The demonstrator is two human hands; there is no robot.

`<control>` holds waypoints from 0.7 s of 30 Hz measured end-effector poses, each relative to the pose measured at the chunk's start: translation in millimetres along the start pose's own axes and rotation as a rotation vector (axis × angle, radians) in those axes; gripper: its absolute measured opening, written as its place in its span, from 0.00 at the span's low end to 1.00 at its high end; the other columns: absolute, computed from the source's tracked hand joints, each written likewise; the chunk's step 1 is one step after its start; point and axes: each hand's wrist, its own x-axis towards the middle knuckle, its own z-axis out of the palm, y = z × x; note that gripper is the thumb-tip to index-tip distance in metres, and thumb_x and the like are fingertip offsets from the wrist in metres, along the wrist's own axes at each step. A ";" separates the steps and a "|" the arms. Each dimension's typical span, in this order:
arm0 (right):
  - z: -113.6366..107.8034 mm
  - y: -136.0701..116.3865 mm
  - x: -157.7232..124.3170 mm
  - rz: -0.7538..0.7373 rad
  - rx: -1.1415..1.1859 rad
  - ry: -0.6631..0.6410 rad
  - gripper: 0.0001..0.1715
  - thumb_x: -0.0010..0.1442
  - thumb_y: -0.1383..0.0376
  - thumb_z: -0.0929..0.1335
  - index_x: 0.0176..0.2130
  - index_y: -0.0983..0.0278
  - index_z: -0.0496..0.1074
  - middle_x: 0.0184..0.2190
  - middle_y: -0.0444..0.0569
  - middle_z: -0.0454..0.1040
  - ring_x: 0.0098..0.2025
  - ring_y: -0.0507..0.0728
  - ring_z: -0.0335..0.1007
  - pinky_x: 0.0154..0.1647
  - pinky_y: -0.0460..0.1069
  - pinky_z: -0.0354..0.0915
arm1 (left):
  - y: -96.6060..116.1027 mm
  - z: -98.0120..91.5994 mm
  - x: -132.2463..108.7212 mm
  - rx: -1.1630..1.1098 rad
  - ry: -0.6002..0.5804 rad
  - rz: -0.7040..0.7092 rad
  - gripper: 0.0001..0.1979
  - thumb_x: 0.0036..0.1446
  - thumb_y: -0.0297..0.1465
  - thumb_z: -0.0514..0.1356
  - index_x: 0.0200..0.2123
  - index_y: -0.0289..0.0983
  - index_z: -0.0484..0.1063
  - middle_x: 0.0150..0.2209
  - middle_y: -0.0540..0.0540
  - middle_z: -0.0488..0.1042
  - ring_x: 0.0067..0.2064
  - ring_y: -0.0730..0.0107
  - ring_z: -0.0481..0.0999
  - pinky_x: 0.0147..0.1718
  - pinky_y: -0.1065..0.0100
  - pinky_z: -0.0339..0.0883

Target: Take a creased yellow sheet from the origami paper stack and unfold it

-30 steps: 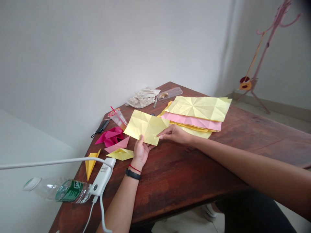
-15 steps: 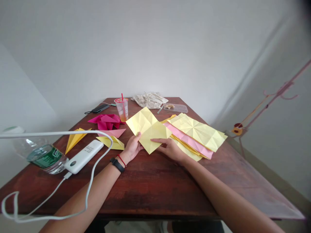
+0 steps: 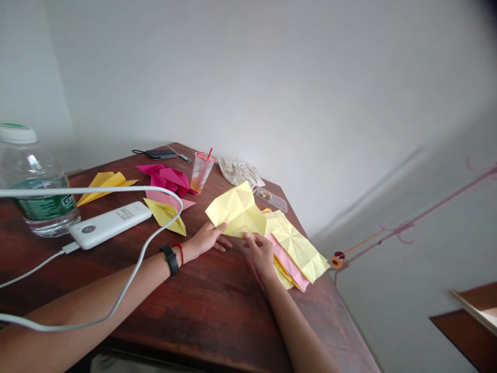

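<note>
A creased sheet of pale yellow paper [image 3: 237,207] is held a little above the table between both hands. My left hand [image 3: 205,239] pinches its lower left edge, thumb on top, with the other fingers partly spread below. At the lower right edge, my right hand [image 3: 261,254] grips the sheet between thumb and fingers. Just right of that hand lies a stack of creased paper sheets [image 3: 297,243], yellow on top with pink and orange ones beneath. The held sheet overlaps the stack's left corner in view.
Folded paper pieces in magenta [image 3: 169,178], orange [image 3: 103,186] and yellow [image 3: 166,215] lie left on the table [image 3: 202,311]. A water bottle [image 3: 42,197], white power bank [image 3: 111,224] and looping cable [image 3: 149,238] are nearer. Behind stand a drink cup [image 3: 201,173] and a crumpled cloth [image 3: 238,172].
The view has turned and tilted. The yellow sheet, earlier partly folded over toward me, is now opened wider, and my right hand has shifted from its face to its lower edge.
</note>
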 end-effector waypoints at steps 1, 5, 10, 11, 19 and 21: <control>0.2 -0.7 0.6 0.018 0.017 0.034 0.21 0.57 0.50 0.72 0.31 0.66 0.80 0.27 0.50 0.80 0.30 0.57 0.73 0.33 0.50 0.67 | -2.2 0.3 0.8 0.025 0.000 0.003 0.16 0.65 0.36 0.60 0.51 0.31 0.73 0.43 0.33 0.81 0.30 0.63 0.83 0.24 0.71 0.74; -0.3 0.5 3.4 0.061 0.041 0.119 0.23 0.55 0.48 0.73 0.31 0.67 0.80 0.27 0.50 0.79 0.31 0.57 0.72 0.32 0.49 0.67 | -9.3 -0.8 3.8 0.089 -0.052 0.008 0.21 0.64 0.37 0.62 0.56 0.33 0.71 0.45 0.33 0.81 0.29 0.63 0.83 0.24 0.70 0.73; -3.2 10.2 6.6 0.104 0.080 0.173 0.24 0.53 0.47 0.74 0.35 0.66 0.79 0.31 0.51 0.79 0.33 0.58 0.73 0.34 0.50 0.69 | -8.3 -1.4 -0.8 0.071 -0.170 0.039 0.20 0.61 0.38 0.63 0.54 0.34 0.75 0.43 0.34 0.82 0.29 0.62 0.83 0.24 0.72 0.71; -3.9 12.2 7.1 0.111 0.094 0.174 0.24 0.53 0.47 0.74 0.35 0.65 0.79 0.32 0.51 0.80 0.34 0.59 0.74 0.34 0.50 0.70 | -6.8 -0.6 -2.7 0.060 -0.179 0.043 0.19 0.61 0.37 0.63 0.53 0.34 0.76 0.43 0.34 0.82 0.29 0.62 0.83 0.23 0.72 0.70; -4.8 13.5 6.4 0.125 0.126 0.155 0.24 0.54 0.47 0.73 0.36 0.65 0.79 0.34 0.52 0.81 0.38 0.61 0.76 0.35 0.51 0.70 | -1.8 7.8 -13.1 0.212 -0.185 0.074 0.10 0.63 0.29 0.60 0.39 0.33 0.82 0.39 0.40 0.84 0.29 0.66 0.79 0.24 0.75 0.66; -3.6 11.6 5.3 0.133 0.131 0.146 0.24 0.54 0.47 0.73 0.36 0.65 0.79 0.34 0.53 0.81 0.39 0.61 0.76 0.36 0.51 0.70 | -4.1 7.5 -12.6 0.249 -0.177 0.075 0.12 0.64 0.30 0.59 0.37 0.32 0.83 0.36 0.41 0.84 0.28 0.68 0.78 0.25 0.75 0.65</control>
